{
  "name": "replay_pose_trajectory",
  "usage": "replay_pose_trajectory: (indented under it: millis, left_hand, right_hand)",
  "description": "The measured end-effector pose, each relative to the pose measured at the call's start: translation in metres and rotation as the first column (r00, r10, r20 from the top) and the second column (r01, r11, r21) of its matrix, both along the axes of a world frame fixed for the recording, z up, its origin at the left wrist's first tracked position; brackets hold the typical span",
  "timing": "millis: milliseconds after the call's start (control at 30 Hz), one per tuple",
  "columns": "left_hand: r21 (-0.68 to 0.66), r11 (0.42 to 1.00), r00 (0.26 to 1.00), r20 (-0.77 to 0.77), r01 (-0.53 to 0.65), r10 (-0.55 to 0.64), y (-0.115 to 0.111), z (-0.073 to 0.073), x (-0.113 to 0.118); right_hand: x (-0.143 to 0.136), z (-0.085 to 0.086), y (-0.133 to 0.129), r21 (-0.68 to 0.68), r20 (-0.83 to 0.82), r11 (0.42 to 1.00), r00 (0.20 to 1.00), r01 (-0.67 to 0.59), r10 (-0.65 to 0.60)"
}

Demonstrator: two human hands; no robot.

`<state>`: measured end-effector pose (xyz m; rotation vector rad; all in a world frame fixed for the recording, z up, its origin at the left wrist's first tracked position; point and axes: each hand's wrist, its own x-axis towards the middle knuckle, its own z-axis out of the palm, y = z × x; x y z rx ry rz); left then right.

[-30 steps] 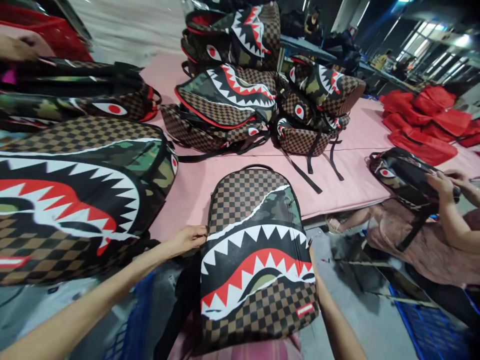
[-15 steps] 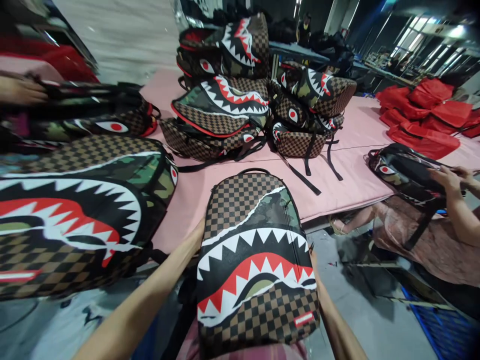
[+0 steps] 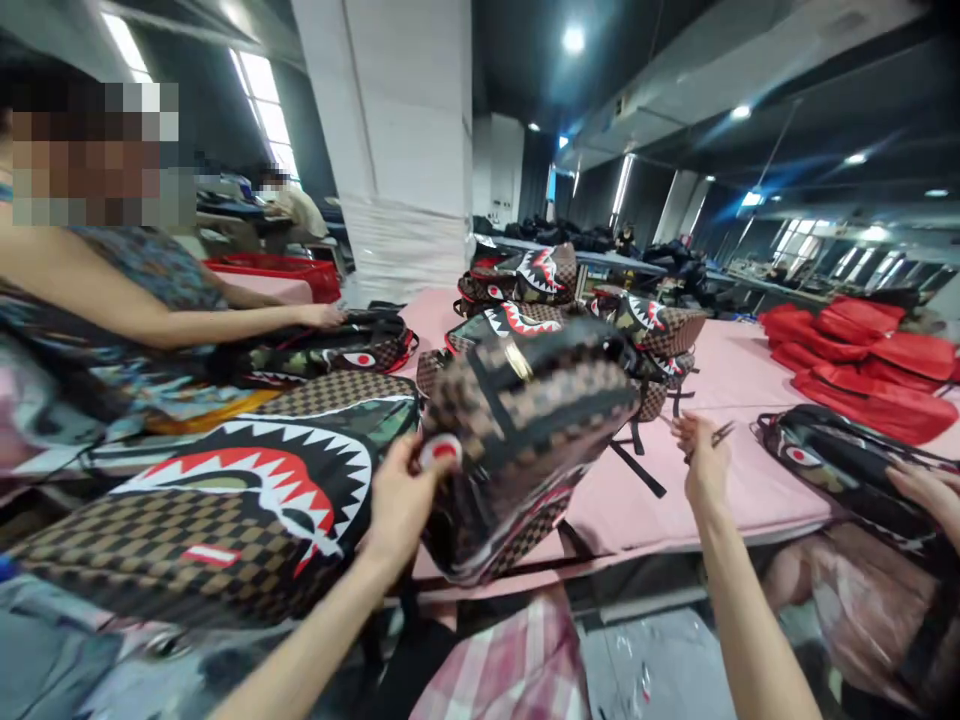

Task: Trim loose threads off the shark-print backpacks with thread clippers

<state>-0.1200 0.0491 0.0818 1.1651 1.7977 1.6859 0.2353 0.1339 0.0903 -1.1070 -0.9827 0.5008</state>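
Note:
A brown-and-black checkered backpack (image 3: 517, 420) is tilted up in front of me, smeared by motion, with a black strap across it. My left hand (image 3: 401, 500) grips its left side beside a red-and-white eye patch (image 3: 441, 453). Off to the right of the bag, my right hand (image 3: 705, 455) is raised above the pink table and apart from the backpack. Its fingers are closed on small dark thread snips (image 3: 722, 433), whose two points stick out to the right. The backpack's front panel is mostly turned out of sight.
Close on my left lies a large shark-mouth backpack (image 3: 247, 490). More backpacks (image 3: 517, 280) are stacked behind on the pink table (image 3: 727, 365). Red bags (image 3: 862, 350) are heaped at the right. A co-worker's hand (image 3: 322, 316) at left and another (image 3: 926, 490) at right touch dark bags.
The backpack has swung up from my lap and turned from its shark-mouth front. My right hand has come off it and moved outward with the snips. My view has risen.

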Motion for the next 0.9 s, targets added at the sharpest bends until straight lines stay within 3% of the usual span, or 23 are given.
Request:
replay_pose_trajectory:
  millis: [67,133,267,333,467,733,800,900]
  left_hand:
    - [-0.020,0.999,0.999,-0.027,0.033,-0.034,-0.006,-0.019,0.018]
    - [-0.007,0.997,0.997,-0.008,0.080,-0.080,-0.011,-0.029,0.033]
    - [0.031,0.976,0.976,0.026,0.215,-0.216,-0.021,-0.023,0.051]
    - [0.016,0.970,0.970,0.020,0.241,-0.241,-0.026,-0.018,0.056]
    - [-0.029,0.965,0.964,-0.050,0.261,-0.262,-0.030,-0.019,0.056]
    - [-0.103,0.919,0.883,-0.255,0.380,-0.394,-0.030,-0.016,0.042]
    - [-0.115,0.921,0.853,-0.351,0.371,-0.387,-0.036,-0.019,0.048]
    - [-0.102,0.917,0.781,-0.492,0.386,-0.384,-0.048,-0.033,0.077]
  right_hand:
    - [-0.015,0.028,-0.031,0.107,0.117,0.990,0.990,-0.086,0.074]
    - [-0.039,0.048,-0.063,0.125,0.345,0.964,0.922,-0.233,0.178]
    - [-0.087,0.064,-0.094,0.082,0.657,0.933,0.723,-0.350,0.214]
    - [-0.098,0.061,-0.093,0.061,0.701,0.928,0.678,-0.368,0.223]
    - [-0.098,0.055,-0.083,0.028,0.671,0.929,0.696,-0.369,0.256]
    - [-0.102,0.065,-0.089,0.045,0.758,0.924,0.615,-0.381,0.216]
    - [-0.100,0.063,-0.087,0.025,0.745,0.929,0.626,-0.370,0.229]
    - [-0.086,0.065,-0.068,0.042,0.741,0.940,0.642,-0.338,0.197]
